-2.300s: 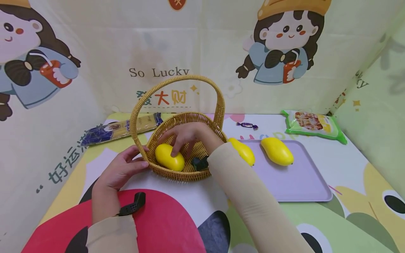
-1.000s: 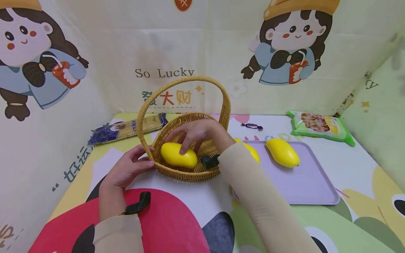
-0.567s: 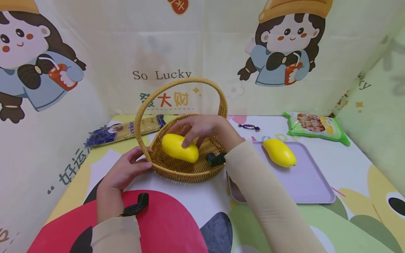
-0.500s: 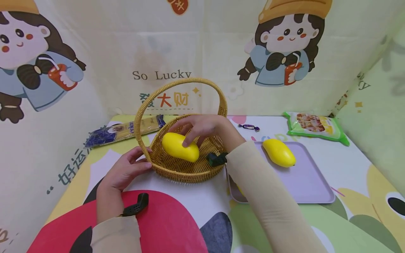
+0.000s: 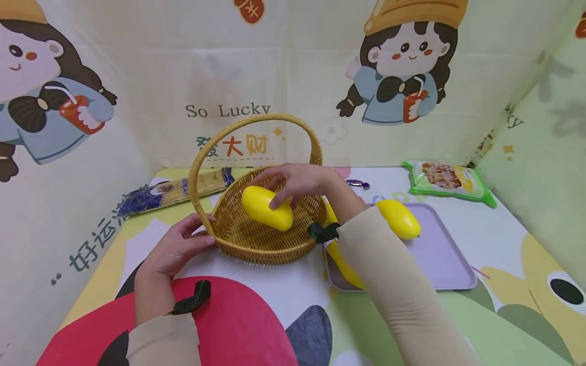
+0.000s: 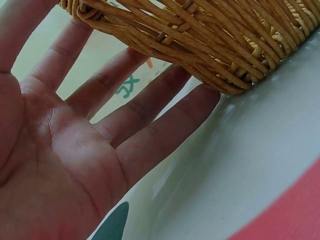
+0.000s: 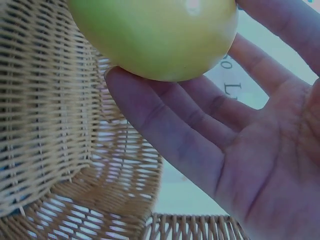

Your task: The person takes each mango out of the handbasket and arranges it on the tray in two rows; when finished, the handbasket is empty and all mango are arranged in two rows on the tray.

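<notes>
My right hand (image 5: 297,184) grips a yellow mango (image 5: 267,208) between thumb and fingers, holding it inside the opening of a woven basket (image 5: 263,256) with an arched handle. Close up in the right wrist view, the fingertips press the smooth mango (image 7: 160,35) beside the wicker wall. At the basket's left side, my left hand (image 5: 178,246) touches the wicker near the handle's base. Its fingers are fairly straight in the left wrist view, tips against the basket's outside (image 6: 200,45). No other fruit shows in the basket.
To the right, a lilac tray (image 5: 441,259) carries a mango (image 5: 399,218); more yellow fruit (image 5: 343,269) shows there, partly covered by the right arm. A noodle packet (image 5: 174,193) lies behind left, a wrapped candy (image 5: 357,183) and a green-edged snack bag (image 5: 450,182) behind right.
My right hand has lifted the mango off the basket's bottom and moved it slightly right. The left hand stays at the basket's side. The head view has shifted a little.
</notes>
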{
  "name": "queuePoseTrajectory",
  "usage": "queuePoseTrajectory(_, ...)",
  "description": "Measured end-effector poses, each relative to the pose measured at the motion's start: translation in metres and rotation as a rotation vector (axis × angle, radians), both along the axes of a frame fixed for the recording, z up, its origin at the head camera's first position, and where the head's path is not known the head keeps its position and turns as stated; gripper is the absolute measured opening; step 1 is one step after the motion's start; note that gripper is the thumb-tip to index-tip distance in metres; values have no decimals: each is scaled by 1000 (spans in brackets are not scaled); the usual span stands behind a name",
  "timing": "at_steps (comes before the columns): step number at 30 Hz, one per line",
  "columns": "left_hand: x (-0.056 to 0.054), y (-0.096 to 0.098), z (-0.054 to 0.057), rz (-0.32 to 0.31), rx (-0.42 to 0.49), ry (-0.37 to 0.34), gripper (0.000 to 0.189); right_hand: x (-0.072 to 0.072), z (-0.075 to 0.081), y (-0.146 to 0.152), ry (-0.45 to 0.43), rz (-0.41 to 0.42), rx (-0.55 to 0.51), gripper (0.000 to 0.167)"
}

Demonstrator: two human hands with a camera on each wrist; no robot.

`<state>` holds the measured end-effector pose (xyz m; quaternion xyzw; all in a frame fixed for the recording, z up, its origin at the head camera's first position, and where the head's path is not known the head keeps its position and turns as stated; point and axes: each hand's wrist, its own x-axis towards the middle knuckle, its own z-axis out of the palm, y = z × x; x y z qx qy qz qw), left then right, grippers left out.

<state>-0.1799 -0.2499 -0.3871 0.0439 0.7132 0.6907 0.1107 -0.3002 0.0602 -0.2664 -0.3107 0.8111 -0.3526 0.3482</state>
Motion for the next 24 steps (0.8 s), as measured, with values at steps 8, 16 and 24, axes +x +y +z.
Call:
queuePoseTrajectory(8, 0, -1, -1, -1, 16, -7, 36, 4, 4, 15, 55, -9, 5, 67)
queuePoseTrajectory(16, -1, -2, -1, -4, 33, -9, 36, 10, 10, 27, 73, -16, 0, 67)
queuePoseTrajectory(24, -1, -2, -1, -2, 18, -13, 36, 14, 10, 41, 108, -15, -24, 66)
